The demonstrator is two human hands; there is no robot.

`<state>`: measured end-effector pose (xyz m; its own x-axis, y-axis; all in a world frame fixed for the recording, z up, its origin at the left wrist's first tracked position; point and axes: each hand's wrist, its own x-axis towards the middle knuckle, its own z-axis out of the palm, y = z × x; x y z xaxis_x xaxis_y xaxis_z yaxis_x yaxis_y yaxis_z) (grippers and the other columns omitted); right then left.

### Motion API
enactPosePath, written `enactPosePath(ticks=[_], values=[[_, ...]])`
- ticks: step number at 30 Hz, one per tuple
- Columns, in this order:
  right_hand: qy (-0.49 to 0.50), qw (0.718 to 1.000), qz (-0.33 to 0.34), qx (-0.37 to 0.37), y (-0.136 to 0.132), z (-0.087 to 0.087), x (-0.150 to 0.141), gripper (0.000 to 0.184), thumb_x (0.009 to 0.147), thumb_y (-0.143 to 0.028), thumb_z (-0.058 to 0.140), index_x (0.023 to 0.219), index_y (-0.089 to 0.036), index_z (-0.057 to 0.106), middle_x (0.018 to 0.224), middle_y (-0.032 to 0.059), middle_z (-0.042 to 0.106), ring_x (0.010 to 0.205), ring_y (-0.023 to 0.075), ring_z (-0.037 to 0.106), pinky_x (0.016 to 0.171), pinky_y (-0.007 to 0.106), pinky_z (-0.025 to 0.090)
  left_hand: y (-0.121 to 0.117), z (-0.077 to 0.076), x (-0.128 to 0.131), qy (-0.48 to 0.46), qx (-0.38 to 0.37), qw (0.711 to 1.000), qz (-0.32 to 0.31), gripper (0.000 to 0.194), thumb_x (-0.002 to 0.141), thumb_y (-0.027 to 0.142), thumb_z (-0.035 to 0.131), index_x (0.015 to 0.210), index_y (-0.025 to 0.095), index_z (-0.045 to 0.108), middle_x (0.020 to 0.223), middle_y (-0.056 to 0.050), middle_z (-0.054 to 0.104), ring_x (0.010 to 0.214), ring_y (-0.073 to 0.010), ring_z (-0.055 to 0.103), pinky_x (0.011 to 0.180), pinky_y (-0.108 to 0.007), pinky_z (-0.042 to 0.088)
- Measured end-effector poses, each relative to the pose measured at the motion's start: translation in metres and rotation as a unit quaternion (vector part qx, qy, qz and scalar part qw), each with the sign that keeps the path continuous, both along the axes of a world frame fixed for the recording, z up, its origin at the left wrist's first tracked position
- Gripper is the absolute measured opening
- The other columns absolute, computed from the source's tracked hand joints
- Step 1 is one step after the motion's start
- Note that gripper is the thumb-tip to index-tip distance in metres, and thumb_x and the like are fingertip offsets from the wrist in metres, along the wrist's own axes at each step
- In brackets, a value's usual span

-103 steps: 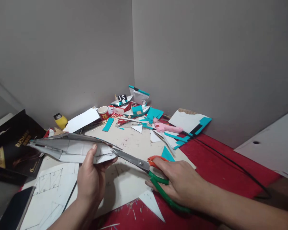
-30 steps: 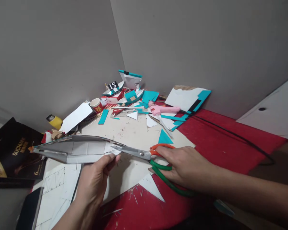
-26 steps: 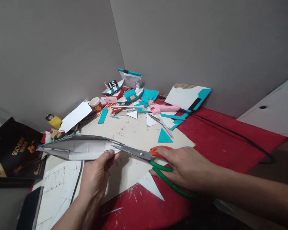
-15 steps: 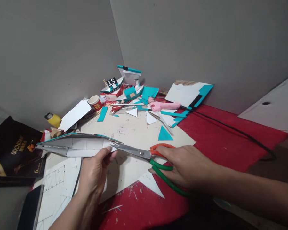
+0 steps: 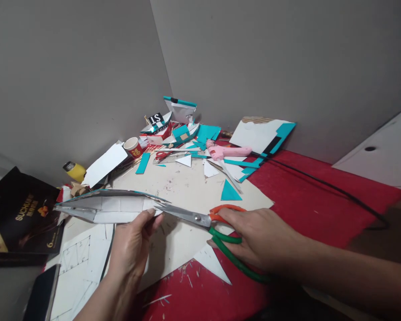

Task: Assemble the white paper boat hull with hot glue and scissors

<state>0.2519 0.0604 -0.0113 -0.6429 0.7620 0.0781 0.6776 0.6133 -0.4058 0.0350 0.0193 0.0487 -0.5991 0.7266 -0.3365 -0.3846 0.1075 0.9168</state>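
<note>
Left hand (image 5: 128, 245) pinches long white cardboard hull (image 5: 115, 204), sides formed; right hand (image 5: 265, 236) grips orange-and-green-handled steel scissors (image 5: 198, 218) at hull's 3-o'clock end, cut apparently incomplete.

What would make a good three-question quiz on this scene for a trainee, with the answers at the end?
1. Multiple choice. What colours are the handles of the scissors in the right hand?
a) both pink
b) orange and green
c) blue and yellow

2. True or false? The left hand holds the long, boat-shaped piece.

3. Fill in the blank. The cord running from the pink glue gun is ____ in colour.

Key: 1 b; 2 true; 3 black.
</note>
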Motion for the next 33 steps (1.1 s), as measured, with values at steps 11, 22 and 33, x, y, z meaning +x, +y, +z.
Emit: enactPosePath(ticks=[11, 22, 33], values=[[-0.028, 0.992, -0.034, -0.119, -0.003, 0.017, -0.005, 0.035, 0.083, -0.049, 0.055, 0.105, -0.023, 0.064, 0.082, 0.0078, 0.072, 0.066, 0.0249, 0.066, 0.054, 0.029, 0.040, 0.000, -0.004, 0.001, 0.011, 0.022, 1.000, 0.004, 0.014, 0.052, 0.005, 0.079, 0.059, 0.010, 0.068, 0.064, -0.002, 0.067, 0.067, -0.0127, 0.063, 0.064, -0.022, 0.058], [-0.009, 0.997, -0.017, -0.080, -0.007, 0.012, -0.012, 0.036, 0.086, -0.052, 0.048, 0.103, -0.023, 0.061, 0.081, 0.0060, 0.072, 0.070, 0.0254, 0.067, 0.056, 0.029, 0.037, -0.003, -0.002, -0.003, 0.009, 0.022, 1.000, -0.020, 0.010, 0.061, 0.005, 0.074, 0.067, 0.009, 0.068, 0.070, -0.005, 0.070, 0.067, -0.0149, 0.067, 0.064, -0.025, 0.060], [-0.023, 0.999, -0.026, -0.041, -0.007, 0.001, -0.009, 0.042, 0.086, -0.057, 0.044, 0.104, -0.022, 0.059, 0.083, 0.0067, 0.072, 0.073, 0.0291, 0.068, 0.056, 0.031, 0.037, -0.006, 0.003, 0.000, -0.020, -0.001, 0.998, -0.062, 0.009, 0.067, -0.001, 0.067, 0.071, 0.007, 0.066, 0.072, -0.005, 0.069, 0.065, -0.0130, 0.066, 0.058, -0.022, 0.060]])
